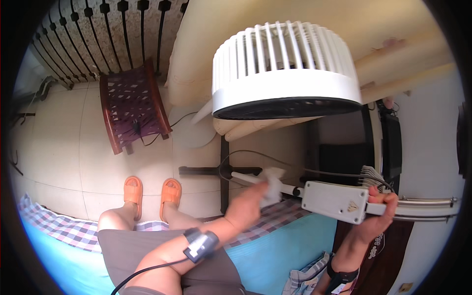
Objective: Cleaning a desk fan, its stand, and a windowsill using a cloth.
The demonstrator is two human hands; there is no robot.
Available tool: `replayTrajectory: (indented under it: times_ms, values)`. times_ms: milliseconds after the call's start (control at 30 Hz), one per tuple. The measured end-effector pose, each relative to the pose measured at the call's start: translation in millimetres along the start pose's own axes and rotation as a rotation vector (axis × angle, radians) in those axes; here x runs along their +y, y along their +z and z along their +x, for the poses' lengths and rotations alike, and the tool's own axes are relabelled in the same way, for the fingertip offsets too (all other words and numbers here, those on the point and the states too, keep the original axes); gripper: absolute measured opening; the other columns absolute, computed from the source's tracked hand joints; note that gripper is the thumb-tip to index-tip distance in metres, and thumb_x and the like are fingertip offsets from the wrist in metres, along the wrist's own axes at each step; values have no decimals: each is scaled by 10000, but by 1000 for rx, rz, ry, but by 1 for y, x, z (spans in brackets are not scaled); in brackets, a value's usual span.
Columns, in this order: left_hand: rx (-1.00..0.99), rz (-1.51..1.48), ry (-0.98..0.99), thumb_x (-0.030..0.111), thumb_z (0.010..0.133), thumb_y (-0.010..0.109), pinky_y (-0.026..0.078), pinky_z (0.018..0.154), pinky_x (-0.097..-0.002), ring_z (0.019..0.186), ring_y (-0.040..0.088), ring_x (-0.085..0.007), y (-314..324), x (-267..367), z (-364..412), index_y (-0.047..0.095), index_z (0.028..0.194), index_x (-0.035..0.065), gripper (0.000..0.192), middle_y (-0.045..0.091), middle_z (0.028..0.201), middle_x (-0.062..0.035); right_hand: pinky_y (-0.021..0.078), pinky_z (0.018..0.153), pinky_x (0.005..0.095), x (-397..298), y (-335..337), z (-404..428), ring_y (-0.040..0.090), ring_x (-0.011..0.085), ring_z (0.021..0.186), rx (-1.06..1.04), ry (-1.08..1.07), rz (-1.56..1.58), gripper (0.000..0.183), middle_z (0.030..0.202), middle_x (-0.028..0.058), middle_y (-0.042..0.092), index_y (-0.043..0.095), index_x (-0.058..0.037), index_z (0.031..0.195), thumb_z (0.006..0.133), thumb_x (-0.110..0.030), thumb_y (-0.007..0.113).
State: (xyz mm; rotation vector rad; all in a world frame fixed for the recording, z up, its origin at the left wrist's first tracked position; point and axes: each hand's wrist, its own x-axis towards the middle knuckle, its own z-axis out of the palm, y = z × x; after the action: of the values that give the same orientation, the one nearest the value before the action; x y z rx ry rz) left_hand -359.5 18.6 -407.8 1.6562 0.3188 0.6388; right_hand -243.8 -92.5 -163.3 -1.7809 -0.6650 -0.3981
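Observation:
A white appliance on a pole leans across the view, with a screwed-down box [335,202] near its upper end. My right hand [381,206] grips it just beyond the box, fingers wrapped over a white part. From the box a white pole [246,179] runs down to a black cross-shaped base [206,170] on the floor. My left hand [245,204], blurred, holds a crumpled white cloth or tissue [273,184] against the pole. A dark cable [265,155] loops from the base area up to the box.
A white fan [285,81] stands ahead, its round base [193,129] on the tiles. Beyond it hangs a cream cloth [195,44]. A low stool with a woven purple seat [131,99] stands left. Beneath me is a blue-covered seat [273,247] with a checked cloth [59,230].

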Motion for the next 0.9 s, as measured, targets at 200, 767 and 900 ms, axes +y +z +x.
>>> replayTrajectory:
  times_ms: [200,767,900]
  values:
    - [-379,-200,-169,111,907,410,336,1030,-358,1245,405,-307,10,-52,6,344,1358,39,461,378,1371,-195,374,934,371,5,5,-2,547,188,823,-78,72,207,235,670,34,505,408,-113,893,962,-324,332]
    - [-169,174,-851,139,774,562,467,829,-424,986,564,-400,-23,-177,-19,543,1121,-33,388,600,1017,-262,398,946,344,5,6,-4,587,181,868,-111,77,127,266,674,29,515,420,-109,900,981,-320,280]
    - [119,86,-765,199,776,622,454,852,-348,983,594,-331,-53,-153,-7,508,1194,-51,500,606,1046,-245,406,937,370,13,-10,-3,577,208,915,-61,3,105,399,785,73,589,442,-39,1091,982,-385,275]
